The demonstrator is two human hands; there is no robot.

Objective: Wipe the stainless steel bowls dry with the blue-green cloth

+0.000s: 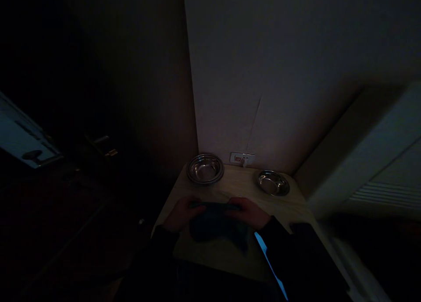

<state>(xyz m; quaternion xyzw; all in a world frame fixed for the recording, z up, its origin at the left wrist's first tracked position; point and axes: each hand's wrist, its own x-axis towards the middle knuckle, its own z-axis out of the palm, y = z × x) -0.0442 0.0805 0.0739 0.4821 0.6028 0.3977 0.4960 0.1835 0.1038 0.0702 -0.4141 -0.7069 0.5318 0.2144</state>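
Both hands are over a small wooden-topped table (pixel 241 179) in dim light. My left hand (pixel 184 211) pinches the left end of a dark teal cloth (pixel 213 223), fingers closed on its upper edge. The right end of that edge is gripped by my right hand (pixel 246 211). Between the hands the edge runs nearly straight, and the rest of the cloth hangs or lies toward me; I cannot tell which. Beyond my left hand sits a stack of shiny metal bowls (pixel 204 168). A single shallow metal bowl (pixel 272 182) rests beyond my right hand.
A wall socket (pixel 242 158) with something white plugged in sits just behind the table. By my right sleeve, a bright blue strip (pixel 270 264) glows near a dark flat object (pixel 315 249). A pale cabinet (pixel 371 153) stands right; a dark door with a handle (pixel 100 140) is left.
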